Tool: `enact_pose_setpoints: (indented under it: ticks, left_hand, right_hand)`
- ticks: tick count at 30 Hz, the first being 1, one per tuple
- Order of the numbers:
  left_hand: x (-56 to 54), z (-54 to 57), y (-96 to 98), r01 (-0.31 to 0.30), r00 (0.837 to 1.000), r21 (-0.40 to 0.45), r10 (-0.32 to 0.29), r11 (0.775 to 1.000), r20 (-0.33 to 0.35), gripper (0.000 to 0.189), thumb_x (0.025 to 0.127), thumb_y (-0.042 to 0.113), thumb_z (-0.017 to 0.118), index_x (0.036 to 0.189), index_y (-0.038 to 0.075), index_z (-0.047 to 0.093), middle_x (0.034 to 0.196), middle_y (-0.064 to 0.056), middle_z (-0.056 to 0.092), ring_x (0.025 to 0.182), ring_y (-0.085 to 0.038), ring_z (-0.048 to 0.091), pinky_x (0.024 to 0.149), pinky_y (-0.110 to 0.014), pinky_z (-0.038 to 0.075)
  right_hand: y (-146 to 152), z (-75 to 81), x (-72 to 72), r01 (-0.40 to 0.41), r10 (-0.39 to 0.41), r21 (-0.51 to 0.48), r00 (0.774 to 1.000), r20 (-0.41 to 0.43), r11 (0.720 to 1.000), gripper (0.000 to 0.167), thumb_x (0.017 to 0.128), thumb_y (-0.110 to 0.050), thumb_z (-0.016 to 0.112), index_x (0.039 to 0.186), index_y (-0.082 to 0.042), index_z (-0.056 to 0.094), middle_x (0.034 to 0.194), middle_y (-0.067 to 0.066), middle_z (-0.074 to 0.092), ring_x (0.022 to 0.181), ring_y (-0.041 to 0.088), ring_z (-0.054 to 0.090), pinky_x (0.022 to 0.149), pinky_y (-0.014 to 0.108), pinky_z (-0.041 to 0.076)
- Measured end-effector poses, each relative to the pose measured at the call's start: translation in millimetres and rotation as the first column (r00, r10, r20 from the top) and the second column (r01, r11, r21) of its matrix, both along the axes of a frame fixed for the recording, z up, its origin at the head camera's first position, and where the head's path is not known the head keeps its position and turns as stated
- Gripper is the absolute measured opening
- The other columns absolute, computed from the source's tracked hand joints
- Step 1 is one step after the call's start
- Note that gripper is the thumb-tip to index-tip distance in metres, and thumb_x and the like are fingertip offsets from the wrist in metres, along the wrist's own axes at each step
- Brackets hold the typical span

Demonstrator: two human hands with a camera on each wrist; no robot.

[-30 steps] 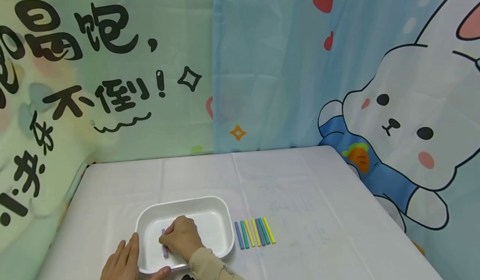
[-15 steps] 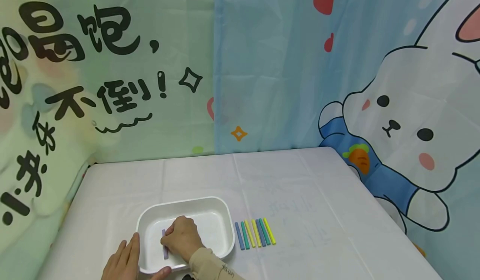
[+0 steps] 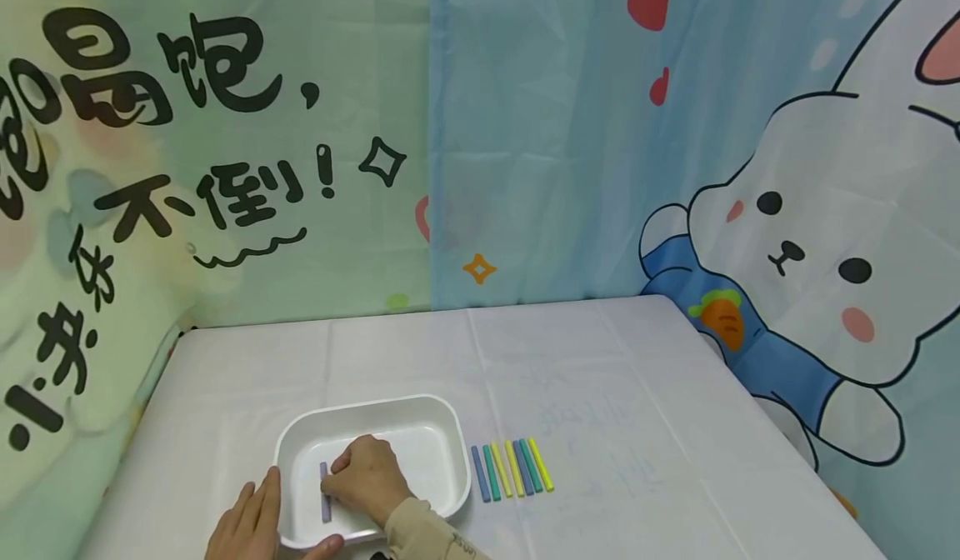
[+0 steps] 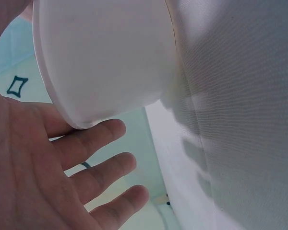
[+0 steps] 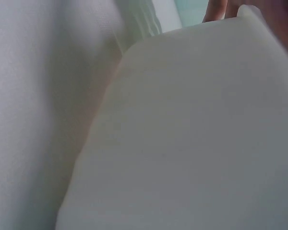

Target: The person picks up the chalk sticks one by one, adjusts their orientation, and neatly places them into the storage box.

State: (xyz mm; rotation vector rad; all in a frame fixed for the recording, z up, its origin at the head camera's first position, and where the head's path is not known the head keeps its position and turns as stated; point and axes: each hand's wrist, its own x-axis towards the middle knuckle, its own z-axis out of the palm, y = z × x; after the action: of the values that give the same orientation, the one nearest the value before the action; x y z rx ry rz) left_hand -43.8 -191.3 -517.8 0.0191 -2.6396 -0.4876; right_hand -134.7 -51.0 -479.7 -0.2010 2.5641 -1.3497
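A white tray [image 3: 431, 452] sits on the white-covered counter [image 3: 637, 427], and inside it, toward the left end, lies a purple stick [image 3: 326, 510], roughly in line with the tray's short side. The right hand [image 3: 369, 478] reaches over the tray's near rim with its fingers bent, thumb and fingertips right at the stick's middle; whether they pinch it or merely touch it cannot be told. A beige sleeve [image 3: 431, 532] covers that wrist. The left hand [image 3: 243, 522] lies along the tray's left side with fingers extended, its thumb by the near rim; the left wrist view shows the fingers spread, the uppermost ones against the tray's rim at a corner. In the right wrist view the tray's outer wall fills most of the picture, with part of a hand at the upper right. Just beside the tray's right end, seven sticks lie in a row on the counter, side by side and slightly slanted: from left to right a blue stick [image 3: 481, 474], then green, yellow, yellow, blue, green, and a yellow stick [image 3: 541, 464] last. Behind the counter hangs a printed curtain [image 3: 525, 168], with black lettering [image 3: 243, 64] on its left part and a white rabbit [image 3: 810, 193] on its right.
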Motion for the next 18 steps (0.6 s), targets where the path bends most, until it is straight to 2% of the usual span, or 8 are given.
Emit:
enact_pose_setpoints:
  ticks: [6,12,14,18]
  left_hand:
    - [1.1,3.2,0.5,-0.007,0.999,0.003,0.007,1.0,0.048,0.116,0.067,0.074,0.078,0.138,-0.014,0.049,0.131,-0.032,0.06,0.117,-0.053,0.056,0.094,-0.06,0.048]
    - [2.4,6.1,0.8,-0.007,0.995,0.014,0.005,1.0,0.098,0.118,0.07,0.075,0.075,0.141,-0.014,0.046,0.135,-0.032,0.057,0.122,-0.053,0.053,0.097,-0.06,0.046]
    - [2.3,5.0,0.6,-0.002,0.996,0.011,0.001,1.0,0.085,0.118,0.069,0.075,0.076,0.14,-0.014,0.047,0.134,-0.032,0.058,0.121,-0.053,0.054,0.097,-0.06,0.046]
    - [0.5,-0.3,0.3,0.001,1.0,-0.005,-0.002,1.0,-0.002,0.117,0.063,0.073,0.08,0.135,-0.015,0.051,0.128,-0.031,0.062,0.115,-0.052,0.058,0.092,-0.059,0.049]
  right_hand:
    - [3.3,4.2,2.5,-0.011,0.013,-0.069,0.999,0.04,0.998,0.007,0.071,-0.003,0.077,0.074,-0.006,0.072,0.058,-0.004,0.063,0.05,0.008,0.059,0.05,0.02,0.051]
    - [9.4,8.1,2.9,-0.016,0.021,-0.085,0.998,0.065,0.996,0.006,0.074,-0.008,0.079,0.079,-0.008,0.075,0.057,-0.006,0.062,0.05,0.008,0.059,0.049,0.02,0.049]
    - [12.5,9.7,2.9,-0.015,0.021,-0.096,0.997,0.068,0.995,0.006,0.074,-0.009,0.078,0.079,-0.01,0.075,0.057,-0.006,0.062,0.051,0.008,0.059,0.049,0.021,0.048]
    - [19.8,13.5,2.7,-0.015,0.023,-0.13,0.998,0.063,0.991,0.007,0.075,-0.01,0.078,0.079,-0.012,0.074,0.058,-0.006,0.064,0.051,0.009,0.06,0.049,0.022,0.048]
